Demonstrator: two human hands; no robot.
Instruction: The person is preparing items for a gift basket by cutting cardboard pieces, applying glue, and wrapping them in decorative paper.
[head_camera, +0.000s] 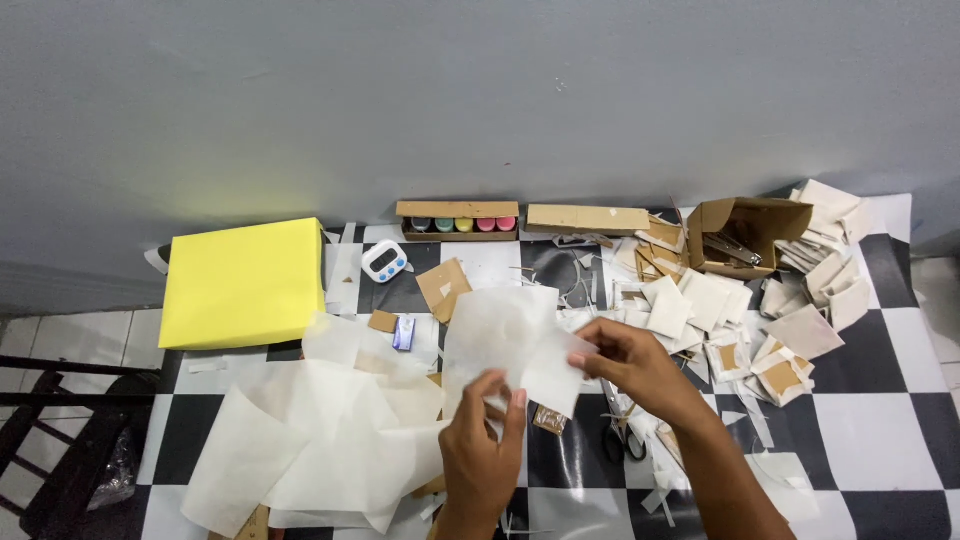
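Translucent white paper sheet (505, 335) is held up over the checkered table (880, 410), pinched by both hands: left hand (480, 450) at its bottom edge, right hand (625, 365) on its right edge. Looks flimsy and light, so gripping the edges seems best.

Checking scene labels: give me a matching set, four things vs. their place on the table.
Things:
1. yellow block
2. scissors
3. open cardboard box
4. translucent paper sheet

Places:
A. far right, near the wall
B. held in both hands
C. far left
D. flat on the table beneath the right hand

Pairs: 1-C, 2-D, 3-A, 4-B
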